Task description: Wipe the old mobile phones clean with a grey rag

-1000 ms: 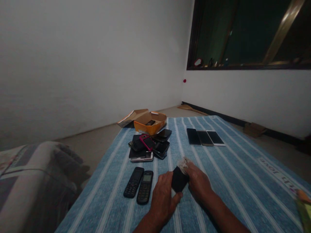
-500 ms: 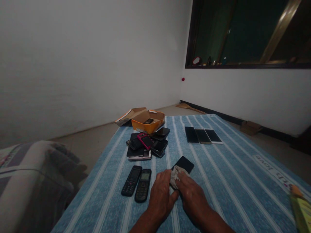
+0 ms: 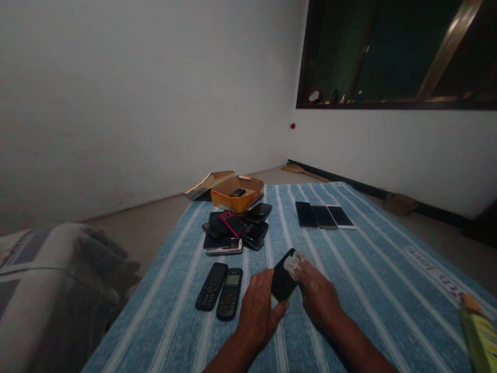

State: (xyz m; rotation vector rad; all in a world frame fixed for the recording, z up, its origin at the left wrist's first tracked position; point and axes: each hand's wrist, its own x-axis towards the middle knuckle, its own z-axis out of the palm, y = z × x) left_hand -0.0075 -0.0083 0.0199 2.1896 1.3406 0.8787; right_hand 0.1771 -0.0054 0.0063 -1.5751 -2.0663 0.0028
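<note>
Phone (image 3: 283, 274) up off blue-striped cloth (image 3: 373, 290) (white rm wall (image 3: 135, 103)).

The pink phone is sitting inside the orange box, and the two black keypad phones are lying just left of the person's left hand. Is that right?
No, the pink phone lies on top of the pile of phones in front of the orange box, not inside it, as the head view shows. The two black keypad phones do lie just left of the left hand.
</note>
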